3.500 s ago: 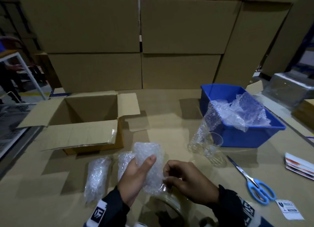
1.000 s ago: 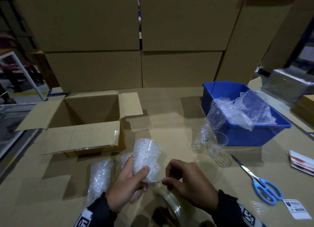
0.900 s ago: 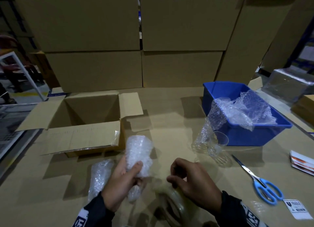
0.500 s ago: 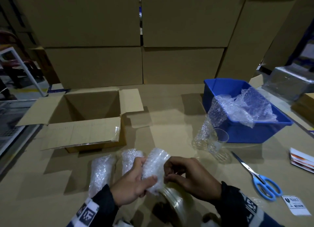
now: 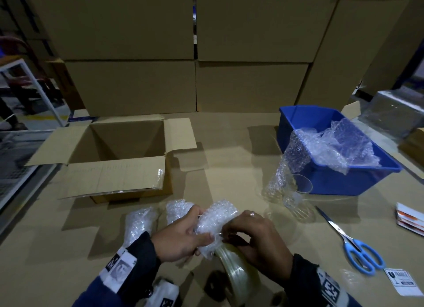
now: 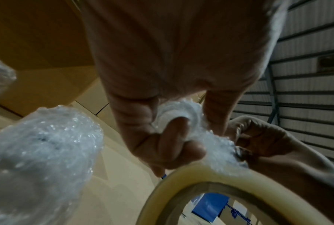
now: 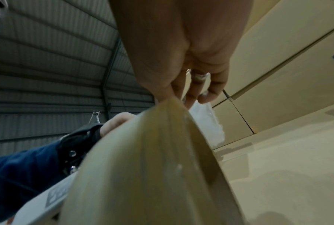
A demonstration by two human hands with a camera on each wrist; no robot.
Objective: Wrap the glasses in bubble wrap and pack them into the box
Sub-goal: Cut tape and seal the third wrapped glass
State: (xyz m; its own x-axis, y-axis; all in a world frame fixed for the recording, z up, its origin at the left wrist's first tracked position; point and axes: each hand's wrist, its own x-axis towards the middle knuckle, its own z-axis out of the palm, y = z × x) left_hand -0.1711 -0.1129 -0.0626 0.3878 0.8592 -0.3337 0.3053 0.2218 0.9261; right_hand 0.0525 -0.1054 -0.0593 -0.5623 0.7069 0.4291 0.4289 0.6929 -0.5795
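Observation:
My left hand [image 5: 202,225] grips a bubble-wrapped glass [image 5: 216,217] tilted over the clear tape roll [image 5: 236,268] near the table's front edge. My right hand [image 5: 231,231] meets it from the right, fingers curled, pinching a thin strip of tape against the wrap. In the left wrist view the left hand's fingers [image 6: 174,130] curl round the wrapped glass [image 6: 214,146] above the tape roll [image 6: 201,175]. Two more wrapped glasses [image 5: 140,221] [image 5: 177,211] lie just left. Bare glasses [image 5: 296,198] stand to the right. The open cardboard box [image 5: 119,155] sits at the back left.
A blue bin [image 5: 339,182] with loose bubble wrap [image 5: 330,146] stands at the right. Blue-handled scissors [image 5: 351,240], a fragile label [image 5: 400,281] and a stack of cards [image 5: 410,217] lie at the right front. Stacked cartons [image 5: 195,42] wall off the back.
The left hand tilted the wrapped glass from upright towards the right hand. The right hand came in from the tape roll and now touches the wrap.

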